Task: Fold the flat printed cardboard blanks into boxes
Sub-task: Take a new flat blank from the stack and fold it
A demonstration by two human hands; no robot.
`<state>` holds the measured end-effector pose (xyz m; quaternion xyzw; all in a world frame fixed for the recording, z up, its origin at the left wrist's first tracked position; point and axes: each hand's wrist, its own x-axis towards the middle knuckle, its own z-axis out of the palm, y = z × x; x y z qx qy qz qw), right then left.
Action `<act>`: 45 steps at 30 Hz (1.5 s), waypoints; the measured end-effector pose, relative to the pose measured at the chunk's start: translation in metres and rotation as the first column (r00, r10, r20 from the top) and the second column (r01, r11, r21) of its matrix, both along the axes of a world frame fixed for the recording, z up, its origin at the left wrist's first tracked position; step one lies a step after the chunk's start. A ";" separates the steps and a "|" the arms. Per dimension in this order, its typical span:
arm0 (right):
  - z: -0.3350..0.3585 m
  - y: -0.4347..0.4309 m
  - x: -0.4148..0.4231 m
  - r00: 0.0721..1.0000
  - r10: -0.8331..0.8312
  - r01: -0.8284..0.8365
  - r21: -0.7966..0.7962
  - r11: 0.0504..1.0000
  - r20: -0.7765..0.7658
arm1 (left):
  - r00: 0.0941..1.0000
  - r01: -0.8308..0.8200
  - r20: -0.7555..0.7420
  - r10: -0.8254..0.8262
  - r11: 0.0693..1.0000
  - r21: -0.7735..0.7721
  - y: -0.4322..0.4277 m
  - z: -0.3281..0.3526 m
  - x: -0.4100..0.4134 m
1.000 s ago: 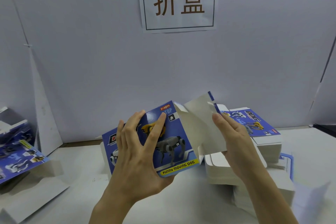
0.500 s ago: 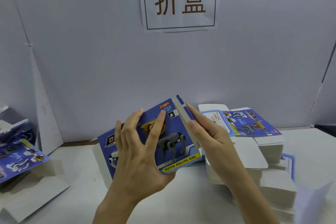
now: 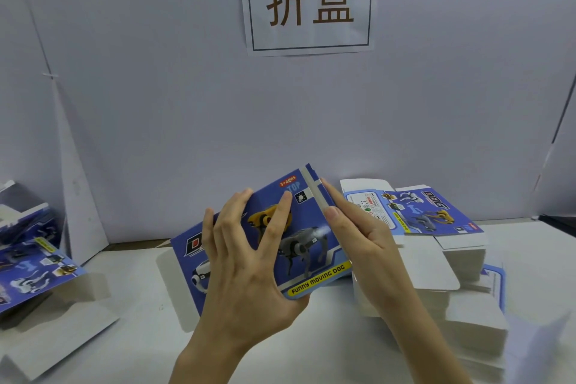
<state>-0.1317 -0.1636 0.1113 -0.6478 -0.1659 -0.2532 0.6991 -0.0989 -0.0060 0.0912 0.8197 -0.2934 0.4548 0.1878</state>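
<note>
I hold a blue printed box (image 3: 311, 227) with robot dogs and a yellow "FUNNY MOVING DOG" strip, tilted above the table. My left hand (image 3: 249, 259) lies spread over its front face, thumb under the lower edge. My right hand (image 3: 358, 240) presses flat against the box's right end, where a white flap edge shows. Behind my right hand lies a stack of flat blanks (image 3: 420, 215), printed side up on top.
More white blanks (image 3: 473, 321) pile at the right of the white table (image 3: 140, 290). Printed cardboard pieces (image 3: 31, 268) lie at the left. A grey backdrop with a paper sign (image 3: 307, 0) stands close behind.
The large white flap on the box's right end, open a second ago, has been folded in. My right hand now presses flat on that end. The left hand kept its hold.
</note>
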 end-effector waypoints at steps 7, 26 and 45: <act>0.002 -0.003 -0.002 0.995 -0.082 0.083 -0.012 0.996 0.061 | 0.997 0.039 -0.060 -0.038 0.999 0.007 0.006 0.001 0.002; 0.007 -0.012 -0.009 0.982 -0.190 0.190 -0.120 0.974 0.011 | 0.936 0.209 -0.239 -0.260 0.954 -0.216 0.010 0.001 0.003; 0.014 0.015 -0.023 0.973 -0.206 0.228 -0.300 0.926 0.103 | 0.984 0.076 -0.141 -0.108 0.973 -0.218 -0.004 0.007 -0.010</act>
